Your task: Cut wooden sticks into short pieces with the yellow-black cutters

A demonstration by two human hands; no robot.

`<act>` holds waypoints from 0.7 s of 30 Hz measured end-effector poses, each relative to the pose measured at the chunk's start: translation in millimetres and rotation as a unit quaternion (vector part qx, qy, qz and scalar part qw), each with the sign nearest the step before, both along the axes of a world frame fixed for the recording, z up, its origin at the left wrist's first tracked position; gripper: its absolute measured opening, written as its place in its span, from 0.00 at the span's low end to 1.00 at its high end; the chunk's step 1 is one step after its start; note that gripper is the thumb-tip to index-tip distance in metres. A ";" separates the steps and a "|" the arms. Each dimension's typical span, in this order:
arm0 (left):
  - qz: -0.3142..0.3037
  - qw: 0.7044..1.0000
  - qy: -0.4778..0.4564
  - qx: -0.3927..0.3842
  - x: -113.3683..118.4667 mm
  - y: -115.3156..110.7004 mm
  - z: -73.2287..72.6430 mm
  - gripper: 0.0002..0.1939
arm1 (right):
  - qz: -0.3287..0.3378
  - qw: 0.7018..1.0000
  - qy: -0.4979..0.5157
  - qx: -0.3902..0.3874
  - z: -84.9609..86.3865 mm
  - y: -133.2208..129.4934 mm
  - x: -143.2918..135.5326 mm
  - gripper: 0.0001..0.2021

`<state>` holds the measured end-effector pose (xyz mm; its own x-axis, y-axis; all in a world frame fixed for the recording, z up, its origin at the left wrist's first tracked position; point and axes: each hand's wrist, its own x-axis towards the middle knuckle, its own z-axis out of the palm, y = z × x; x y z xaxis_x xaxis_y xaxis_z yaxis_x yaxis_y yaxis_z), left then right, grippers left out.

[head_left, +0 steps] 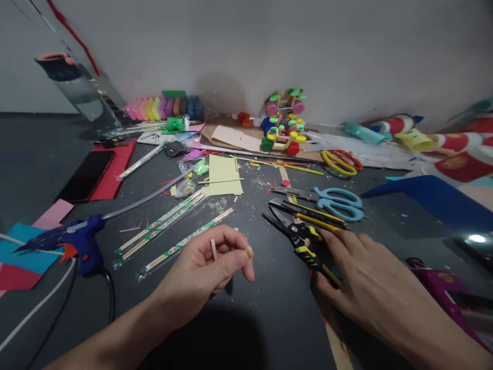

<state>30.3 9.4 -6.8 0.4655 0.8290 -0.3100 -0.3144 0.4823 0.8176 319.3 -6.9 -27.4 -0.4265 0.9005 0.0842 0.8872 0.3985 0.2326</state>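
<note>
My left hand [210, 264] is closed above the middle of the table. A short piece of wooden stick [213, 248] pokes up from its curled fingers, and a small pale end shows at the thumb and fingertips. On the right, my right hand [358, 267] is wrapped round the handles of black and yellow pliers [304, 244], which lie on the table with their jaws pointing away to the left. Just beyond them lie a black and yellow utility knife [308, 209] and blue-handled scissors [335, 201]. Wrapped chopsticks [188, 239] rest left of my left hand.
A blue glue gun [87, 241] with cables stands at left, near a phone [88, 174] and a water bottle [79, 92]. A yellow paper [225, 174], clay blocks [165, 107] and small wheeled models [285, 123] are farther back. Yellow-handled scissors [339, 163] lie right.
</note>
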 end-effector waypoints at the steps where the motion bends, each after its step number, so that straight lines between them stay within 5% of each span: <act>1: 0.007 1.000 0.005 0.004 -0.3 -0.4 0.5 0.07 | -0.001 1.000 -0.005 -0.001 -0.2 0.7 -0.8 0.26; 15: 0.045 0.998 -0.042 0.004 0.1 -2.9 2.4 0.02 | 0.003 0.996 0.065 -0.060 -5.8 4.3 3.9 0.16; 21: 0.044 0.998 -0.039 -0.012 0.1 -3.8 2.9 0.01 | 0.028 0.974 0.217 -0.063 16.0 3.0 -18.4 0.17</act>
